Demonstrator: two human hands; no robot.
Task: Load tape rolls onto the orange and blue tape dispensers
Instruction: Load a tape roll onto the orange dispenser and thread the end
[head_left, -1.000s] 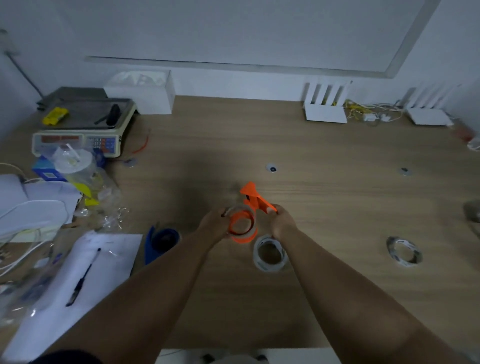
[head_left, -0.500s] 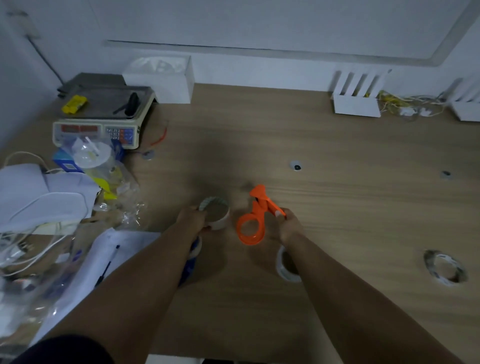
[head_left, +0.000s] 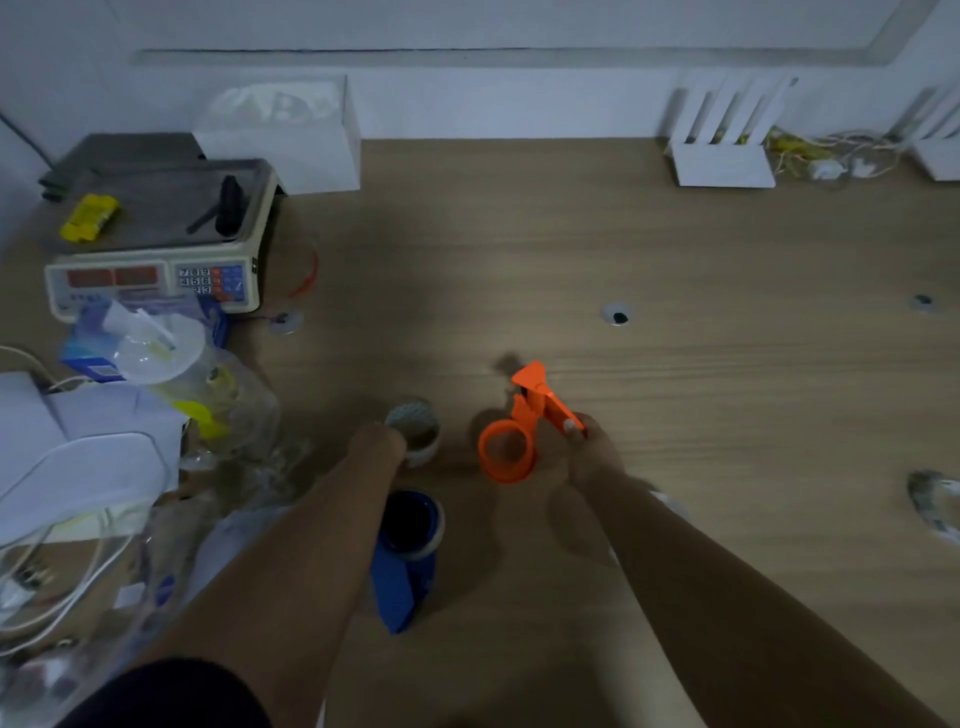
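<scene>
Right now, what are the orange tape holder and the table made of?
The orange tape dispenser looks like moulded plastic: one bright, even colour with a smooth, matt surface. The table looks like wood or a wood-look laminate: pale brown with long grain lines. The picture does not show which of the two it is.

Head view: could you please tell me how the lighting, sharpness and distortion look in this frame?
Head view: dim, bluish light, with a dark shadow on the table around the orange dispenser; head view: the clear roll at the right edge is smeared; head view: the wall ledge bows, a wide-angle effect.
</scene>
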